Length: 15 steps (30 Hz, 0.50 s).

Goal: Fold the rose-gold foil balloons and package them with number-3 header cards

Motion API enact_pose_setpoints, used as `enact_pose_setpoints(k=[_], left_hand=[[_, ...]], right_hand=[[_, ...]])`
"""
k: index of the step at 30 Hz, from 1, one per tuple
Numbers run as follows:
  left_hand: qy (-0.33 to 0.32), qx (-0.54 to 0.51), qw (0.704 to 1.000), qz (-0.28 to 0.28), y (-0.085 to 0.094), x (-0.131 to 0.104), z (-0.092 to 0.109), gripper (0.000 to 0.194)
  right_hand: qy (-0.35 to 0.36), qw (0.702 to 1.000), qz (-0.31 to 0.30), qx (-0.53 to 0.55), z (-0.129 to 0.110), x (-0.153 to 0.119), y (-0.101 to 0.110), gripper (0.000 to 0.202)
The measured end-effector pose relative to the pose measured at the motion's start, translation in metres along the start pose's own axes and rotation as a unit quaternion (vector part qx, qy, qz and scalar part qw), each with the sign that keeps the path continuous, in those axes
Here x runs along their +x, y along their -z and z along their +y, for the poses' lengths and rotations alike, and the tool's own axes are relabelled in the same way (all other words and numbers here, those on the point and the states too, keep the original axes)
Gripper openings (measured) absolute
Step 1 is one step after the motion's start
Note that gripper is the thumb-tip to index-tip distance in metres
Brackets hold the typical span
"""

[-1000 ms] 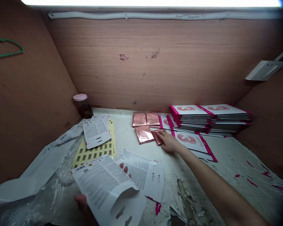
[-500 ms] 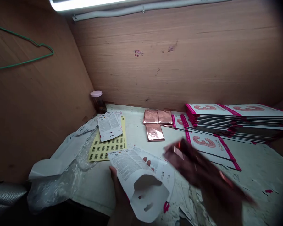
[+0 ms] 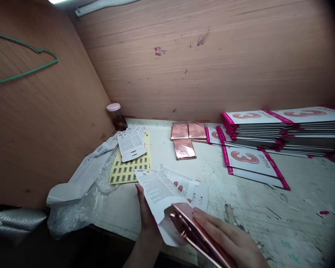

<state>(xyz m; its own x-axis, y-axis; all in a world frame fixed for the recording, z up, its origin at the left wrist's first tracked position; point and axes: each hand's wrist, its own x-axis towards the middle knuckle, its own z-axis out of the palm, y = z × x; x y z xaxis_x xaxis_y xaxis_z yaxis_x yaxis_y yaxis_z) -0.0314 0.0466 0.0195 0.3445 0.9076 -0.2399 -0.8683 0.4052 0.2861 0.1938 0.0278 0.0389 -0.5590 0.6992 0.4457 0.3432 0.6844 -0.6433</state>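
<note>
My left hand (image 3: 148, 219) is closed around a white printed card packet (image 3: 160, 191), its open end facing me and its flap hanging down. Fingertips of that hand show on the packet's far side. In my right hand (image 3: 226, 234) is a shiny rose-gold foil balloon (image 3: 194, 230), folded flat. The balloon's front end sits at the mouth of the packet, partly within it. How deep it reaches is hidden by the card. Behind the packet lies another white printed card (image 3: 199, 195) with slots.
Folded rose-gold foil squares (image 3: 184, 149) lie at the back middle. Packets marked 3 (image 3: 254, 118) are stacked at the right. Left are a yellow barcode sticker sheet (image 3: 131, 172), printed cards (image 3: 131, 145), a pink-lidded jar (image 3: 117, 117) and clear plastic wrap (image 3: 72, 216).
My right hand has brought the foil balloon leftward and down from beside the packet to its open mouth. My left hand keeps its grip. The camera view has shifted slightly.
</note>
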Motion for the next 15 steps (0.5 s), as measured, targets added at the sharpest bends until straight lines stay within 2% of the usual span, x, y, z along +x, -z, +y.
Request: enact_pose_setpoints(k=[3, 6, 10, 12, 15], left_hand=[[0.012, -0.023, 0.999, 0.027, -0.002, -0.004, 0.001, 0.114], [-0.003, -0.035, 0.998, 0.06, -0.01, -0.004, 0.001, 0.118], [0.013, -0.034, 0.994, 0.108, -0.019, -0.002, -0.001, 0.122], [0.022, -0.031, 0.993, 0.113, -0.02, 0.0, -0.002, 0.122], [0.014, -0.02, 0.996, 0.08, -0.019, 0.003, -0.003, 0.118]], right_hand=[[-0.028, 1.0, 0.011, 0.004, -0.001, -0.003, -0.005, 0.059], [0.038, 0.998, -0.021, -0.054, -0.005, 0.001, -0.007, 0.066], [0.099, 0.988, -0.039, -0.108, -0.008, 0.005, -0.011, 0.068], [0.11, 0.986, -0.039, -0.122, -0.009, 0.005, -0.012, 0.07], [0.123, 0.981, -0.046, -0.146, -0.009, 0.005, -0.01, 0.071]])
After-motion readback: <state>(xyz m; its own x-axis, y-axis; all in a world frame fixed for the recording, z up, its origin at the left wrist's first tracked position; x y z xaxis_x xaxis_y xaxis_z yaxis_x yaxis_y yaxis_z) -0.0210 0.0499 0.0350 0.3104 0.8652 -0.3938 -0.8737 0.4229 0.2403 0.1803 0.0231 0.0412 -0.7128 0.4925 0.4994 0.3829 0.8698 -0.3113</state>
